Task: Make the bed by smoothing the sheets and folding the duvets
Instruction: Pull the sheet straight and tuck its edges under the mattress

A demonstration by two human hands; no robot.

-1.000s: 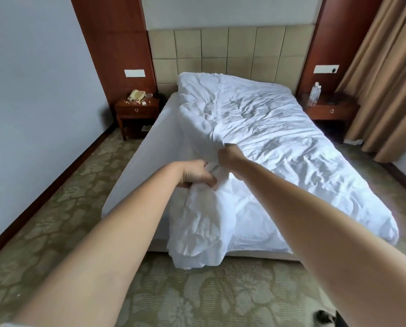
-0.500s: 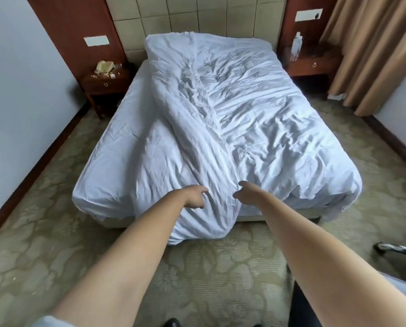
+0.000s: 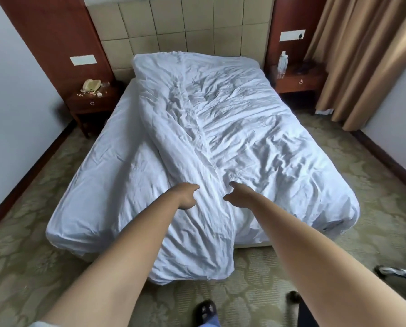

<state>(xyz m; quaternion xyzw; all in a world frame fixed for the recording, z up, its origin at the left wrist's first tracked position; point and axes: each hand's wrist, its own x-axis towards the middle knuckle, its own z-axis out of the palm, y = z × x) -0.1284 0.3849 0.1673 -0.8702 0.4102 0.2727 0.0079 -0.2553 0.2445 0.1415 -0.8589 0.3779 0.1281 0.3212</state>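
Observation:
A crumpled white duvet (image 3: 232,128) covers the middle and right of the bed, with its left edge rolled into a long ridge. One end of the duvet hangs over the foot of the bed towards the floor. The white sheet (image 3: 98,185) shows bare on the bed's left side. My left hand (image 3: 185,194) and my right hand (image 3: 238,194) are held out side by side just above the duvet at the foot end. Their fingers are loose and hold nothing. Whether the fingertips touch the fabric is unclear.
A nightstand (image 3: 93,102) with a phone (image 3: 91,85) stands left of the padded headboard (image 3: 185,27). Another nightstand (image 3: 300,79) with a water bottle (image 3: 282,61) is at the right, next to tan curtains (image 3: 362,55). A chair base (image 3: 397,272) sits on the carpet at the right.
One second ago both hands gripped a bunched, lifted end of the duvet. They have let go, and the duvet now lies spread down over the foot of the bed.

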